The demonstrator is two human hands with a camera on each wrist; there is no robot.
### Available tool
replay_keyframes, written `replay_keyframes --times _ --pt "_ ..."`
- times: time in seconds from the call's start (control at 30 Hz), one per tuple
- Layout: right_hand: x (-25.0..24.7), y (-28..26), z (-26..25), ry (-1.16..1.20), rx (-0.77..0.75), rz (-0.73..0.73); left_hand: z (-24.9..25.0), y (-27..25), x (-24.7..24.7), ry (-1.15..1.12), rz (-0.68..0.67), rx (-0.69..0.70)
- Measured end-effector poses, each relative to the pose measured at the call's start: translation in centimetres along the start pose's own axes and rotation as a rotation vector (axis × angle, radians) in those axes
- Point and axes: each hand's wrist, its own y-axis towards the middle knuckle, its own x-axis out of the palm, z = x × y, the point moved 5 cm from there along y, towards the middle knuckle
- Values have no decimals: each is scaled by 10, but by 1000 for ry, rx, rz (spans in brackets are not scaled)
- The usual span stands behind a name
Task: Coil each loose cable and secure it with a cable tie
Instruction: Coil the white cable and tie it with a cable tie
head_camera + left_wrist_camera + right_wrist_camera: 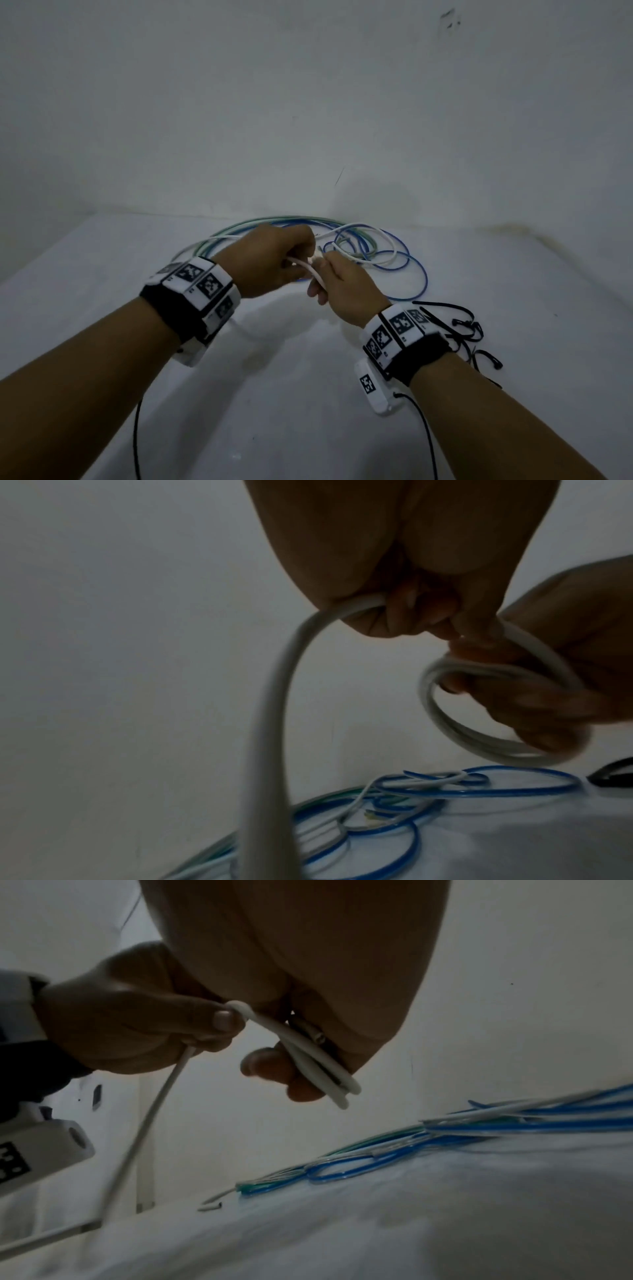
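Observation:
Both hands are raised over the white table (308,394) and work one white cable (313,270). My right hand (337,291) grips a small coil of that white cable (322,1069), a few loops bunched between its fingers. My left hand (274,260) pinches the same cable (281,710) just beside the coil, and the loose run hangs from it down to the table. The two hands almost touch. Black cable ties (459,325) lie on the table right of my right wrist.
A loose tangle of blue cable (407,270), green cable (239,226) and more white cable lies on the table behind the hands, near the wall (308,102). Black wires from the wrist cameras trail toward me over the table.

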Motion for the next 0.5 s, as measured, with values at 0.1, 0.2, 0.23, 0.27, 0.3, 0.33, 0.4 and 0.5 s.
replay_keyframes --times 0.1,0.2,0.23,0.27,0.3,0.33,0.4,0.5 --pt "6 -5 7 167 69 -47 -15 4 -11 -82 23 -10" --pt "18 -8 4 370 126 -132 -29 6 -15 -181 94 -53" --pt "20 -9 2 386 119 -159 -31 6 -15 -195 116 -75" --pt "22 -11 -1 374 99 -180 -34 5 -13 -212 133 -100" --pt "22 -12 -4 346 74 -189 -36 3 -11 -234 147 -126" --pt "21 -13 -6 322 59 -183 -39 1 -8 -258 160 -149" --pt "16 -14 -7 324 66 -125 -45 -2 -3 -283 189 -179" --pt "9 -12 -4 356 96 -31 -55 -7 2 -236 232 -183"
